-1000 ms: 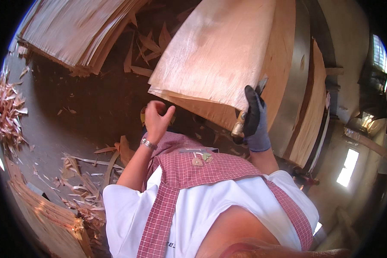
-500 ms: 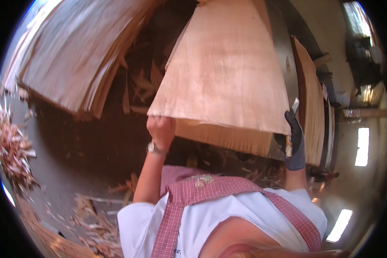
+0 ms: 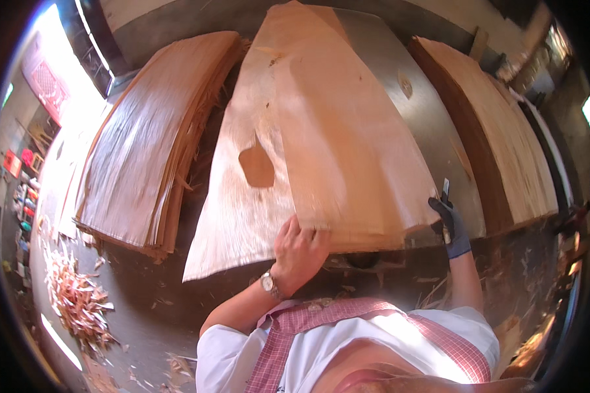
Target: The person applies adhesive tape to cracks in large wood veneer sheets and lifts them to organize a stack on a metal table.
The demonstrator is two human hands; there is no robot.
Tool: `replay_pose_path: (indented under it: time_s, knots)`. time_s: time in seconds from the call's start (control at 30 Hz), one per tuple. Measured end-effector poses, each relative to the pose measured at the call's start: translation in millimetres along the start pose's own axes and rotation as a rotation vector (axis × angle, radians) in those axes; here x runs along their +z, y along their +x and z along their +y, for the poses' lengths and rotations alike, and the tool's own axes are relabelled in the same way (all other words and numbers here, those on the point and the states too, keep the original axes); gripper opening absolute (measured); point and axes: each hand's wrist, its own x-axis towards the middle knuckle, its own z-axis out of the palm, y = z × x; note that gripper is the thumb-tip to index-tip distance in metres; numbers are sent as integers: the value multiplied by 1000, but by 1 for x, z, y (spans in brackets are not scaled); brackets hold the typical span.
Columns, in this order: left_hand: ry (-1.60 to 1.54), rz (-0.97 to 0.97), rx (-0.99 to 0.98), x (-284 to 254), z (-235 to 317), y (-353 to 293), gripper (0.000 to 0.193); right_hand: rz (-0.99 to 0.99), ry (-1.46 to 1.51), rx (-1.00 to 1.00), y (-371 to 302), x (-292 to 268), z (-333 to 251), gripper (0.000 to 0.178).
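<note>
A large, thin wood veneer sheet (image 3: pixel 347 137) stretches away from me, over a grey surface. My bare left hand (image 3: pixel 299 252), with a watch at its wrist, has its fingers closed over the near edge around the middle. To its left a paler part of veneer (image 3: pixel 226 229) with a ragged hole spreads out; whether it is a fold or a separate sheet I cannot tell. My right hand (image 3: pixel 449 226), in a dark glove, is closed around a knife (image 3: pixel 446 188) whose blade points up, beside the sheet's near right corner.
A thick veneer stack (image 3: pixel 137 144) stands at the left, another stack (image 3: pixel 505 131) at the right. The grey smooth surface (image 3: pixel 432 111) shows between the sheet and the right stack. Wood scraps (image 3: pixel 75 295) lie heaped on the floor at the left.
My left hand has gone from the sheet's near left corner to the middle of the near edge. The paler holed veneer now shows at the left. The view has shifted, showing more of the far side.
</note>
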Motion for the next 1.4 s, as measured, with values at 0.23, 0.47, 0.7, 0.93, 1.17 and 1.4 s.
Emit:
replay_pose_path:
  time_s: [0.23,0.47,0.7,0.93,1.17,1.4]
  knots:
    - [-158,-423,173,36,126,-22,26,55,-73,-21,-29,-200,91,42]
    - [-176,-723,209,142,156,10,24,221,-369,-90,5,-264,121,60]
    - [-107,-656,262,329,165,29,23,228,-645,51,148,-340,114,69]
    - [17,-777,310,420,225,69,16,285,-740,210,203,-405,84,68]
    - [41,-873,264,471,331,76,19,374,-967,-85,245,-508,164,48]
    - [-83,-839,264,517,410,95,17,417,-1025,-163,281,-583,158,56]
